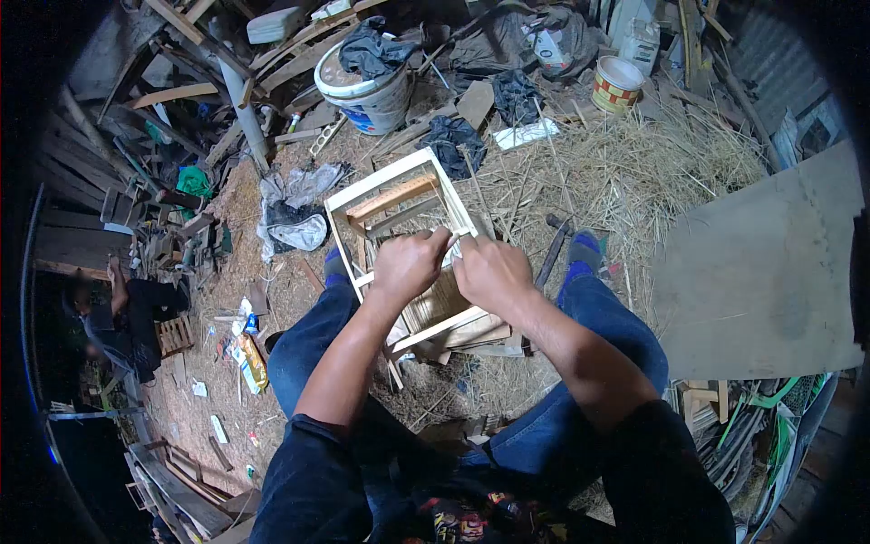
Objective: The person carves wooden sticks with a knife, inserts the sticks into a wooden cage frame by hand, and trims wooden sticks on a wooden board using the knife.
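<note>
A pale wooden frame (381, 179), box-like with slatted sides and a browner crossbar (394, 197), stands between my legs. Over its middle, my left hand (407, 266) is closed, thumb and fingers pinched together. My right hand (494, 272) is closed right beside it, above the frame's right side rail. A small whitish bit shows between the two hands; its kind is hidden by the fingers. Beside my right foot lies a dark hammer-like tool (552, 252).
Straw and wood shavings cover the ground. Ahead are a large white bucket (372, 102), a red-and-yellow tub (617, 85) and scrap wood. A flat board (757, 272) lies at the right. Another person (136, 313) sits at the far left. Wrappers (252, 361) lie left of my leg.
</note>
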